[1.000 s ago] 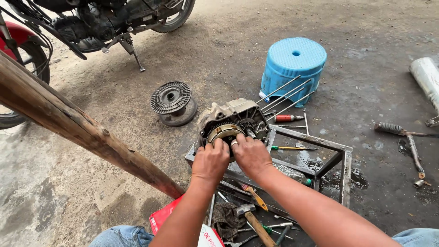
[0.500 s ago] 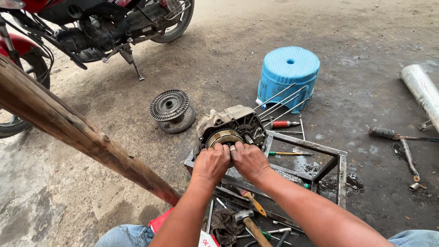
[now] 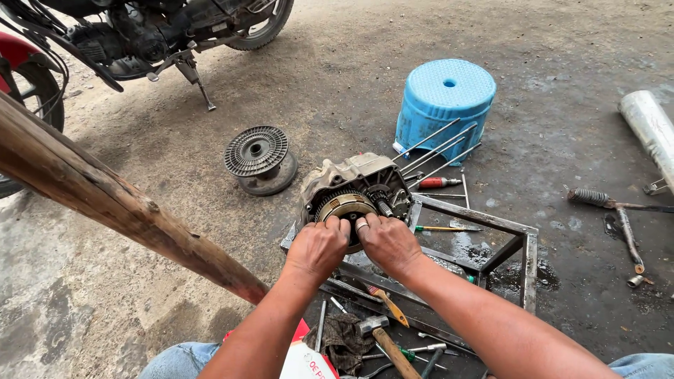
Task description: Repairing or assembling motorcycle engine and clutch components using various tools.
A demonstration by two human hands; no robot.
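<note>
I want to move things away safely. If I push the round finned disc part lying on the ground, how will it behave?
The finned disc part looks like solid metal, so it is probably heavy for its size. It lies flat on rough ground, so a push would likely make it scrape and not roll. Tipped on edge, its round rim could roll. It may be greasy, so slippery.

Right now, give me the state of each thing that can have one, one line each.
Engine case: opened, gears exposed, on metal frame.
Clutch pack: seated in case, gripped by both hands.
Left hand: closed on clutch.
Right hand: closed on clutch.
Blue stool: upright.
Motorcycle: parked on sidestand.
</note>
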